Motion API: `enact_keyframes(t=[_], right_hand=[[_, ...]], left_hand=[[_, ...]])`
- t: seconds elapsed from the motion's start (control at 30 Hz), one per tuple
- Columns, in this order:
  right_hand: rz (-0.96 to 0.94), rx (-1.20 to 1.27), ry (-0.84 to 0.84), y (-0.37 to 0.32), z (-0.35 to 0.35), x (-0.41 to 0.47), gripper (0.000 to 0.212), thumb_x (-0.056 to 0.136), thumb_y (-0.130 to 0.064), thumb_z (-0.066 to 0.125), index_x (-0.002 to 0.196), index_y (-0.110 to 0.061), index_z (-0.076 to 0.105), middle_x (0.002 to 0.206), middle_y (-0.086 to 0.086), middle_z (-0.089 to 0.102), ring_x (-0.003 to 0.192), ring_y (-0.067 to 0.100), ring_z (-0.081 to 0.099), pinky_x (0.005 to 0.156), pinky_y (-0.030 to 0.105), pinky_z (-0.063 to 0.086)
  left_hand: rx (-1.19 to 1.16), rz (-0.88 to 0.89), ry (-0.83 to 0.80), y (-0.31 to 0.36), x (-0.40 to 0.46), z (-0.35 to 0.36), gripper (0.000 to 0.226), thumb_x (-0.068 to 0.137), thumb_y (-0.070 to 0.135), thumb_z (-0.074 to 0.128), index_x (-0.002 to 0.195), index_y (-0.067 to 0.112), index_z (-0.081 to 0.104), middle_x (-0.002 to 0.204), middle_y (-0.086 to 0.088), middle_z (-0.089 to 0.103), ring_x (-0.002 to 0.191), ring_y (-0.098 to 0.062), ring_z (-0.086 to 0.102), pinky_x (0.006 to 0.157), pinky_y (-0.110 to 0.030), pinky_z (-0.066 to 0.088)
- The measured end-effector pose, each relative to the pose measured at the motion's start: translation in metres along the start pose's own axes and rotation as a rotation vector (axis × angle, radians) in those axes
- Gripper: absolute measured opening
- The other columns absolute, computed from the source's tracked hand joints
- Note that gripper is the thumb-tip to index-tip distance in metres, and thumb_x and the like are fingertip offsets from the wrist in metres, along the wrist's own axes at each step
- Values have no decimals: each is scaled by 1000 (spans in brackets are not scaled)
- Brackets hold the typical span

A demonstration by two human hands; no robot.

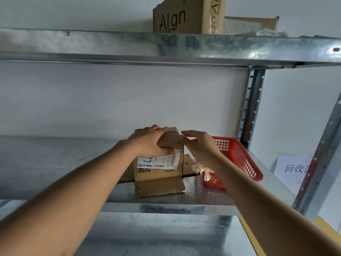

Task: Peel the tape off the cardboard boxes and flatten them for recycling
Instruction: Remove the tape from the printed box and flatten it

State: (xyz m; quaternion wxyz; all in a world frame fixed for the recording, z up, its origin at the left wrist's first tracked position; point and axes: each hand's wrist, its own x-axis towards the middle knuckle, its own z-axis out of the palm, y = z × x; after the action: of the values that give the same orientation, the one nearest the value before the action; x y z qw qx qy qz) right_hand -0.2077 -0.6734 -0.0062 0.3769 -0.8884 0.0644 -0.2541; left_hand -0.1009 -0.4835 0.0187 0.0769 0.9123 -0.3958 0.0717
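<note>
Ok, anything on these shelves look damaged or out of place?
Yes. The Align box on the top shelf has a ragged, torn top edge. Crumpled tape hangs over the red basket rim rather than lying inside.

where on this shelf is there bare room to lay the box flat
Bare metal shelf runs left of the cardboard box to the frame edge. The right is crowded: red basket with tape scraps beside the box. A thin bare strip borders the front lip.

Both bare forearms reach forward and upward, converging. The left hand [149, 143] lies palm down with fingers [166, 151] curled in a grip. The right hand [200, 145] hovers just beside it, fingers loosely extended.
</note>
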Motion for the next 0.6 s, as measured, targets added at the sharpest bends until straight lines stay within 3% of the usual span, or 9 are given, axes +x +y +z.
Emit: enact_keyframes(t=[0.13,0.23,0.37,0.43,0.53,0.6], right_hand=[[1,-55,-76,-19,17,4,30,101,-40,54,125,-31,68,112,-2,72,90,15,69,71,36,61],[22,-79,-115,-28,24,8,30,101,-36,53,127,-29,65,112,-4,69,87,17,69,69,40,62],[98,-61,-113,-37,36,12,25,102,-33,53,120,-19,63,101,0,67,78,16,64,52,25,48],[160,-16,-114,-43,42,11,23,102,-30,52,118,-16,61,97,2,66,71,14,61,48,23,44],[188,39,-74,-51,49,10,27,101,-28,54,125,-16,60,103,1,67,77,15,65,54,26,49],[197,117,-49,-55,51,6,36,101,-27,57,135,-17,57,114,1,67,86,17,69,64,31,59]], left_hand=[[-250,-28,-56,-6,-12,-12,55,82,64,74,129,45,54,123,17,62,106,-7,62,93,-36,53],[-469,-110,-27,-25,-25,-14,44,87,63,70,125,44,60,116,19,64,103,-2,61,90,-35,54],[-631,-299,168,-53,-38,-5,43,91,70,51,120,42,65,122,4,65,104,-15,64,95,-43,55],[-683,-427,182,-60,-47,-3,39,100,63,44,126,39,58,122,-2,60,99,-22,63,88,-45,60],[-947,-476,156,-61,-55,-3,23,109,42,44,125,35,58,111,-13,69,88,-33,72,74,-50,64],[-986,-430,206,-65,-57,-2,22,109,38,46,123,37,62,110,-12,72,90,-31,74,72,-48,64]])
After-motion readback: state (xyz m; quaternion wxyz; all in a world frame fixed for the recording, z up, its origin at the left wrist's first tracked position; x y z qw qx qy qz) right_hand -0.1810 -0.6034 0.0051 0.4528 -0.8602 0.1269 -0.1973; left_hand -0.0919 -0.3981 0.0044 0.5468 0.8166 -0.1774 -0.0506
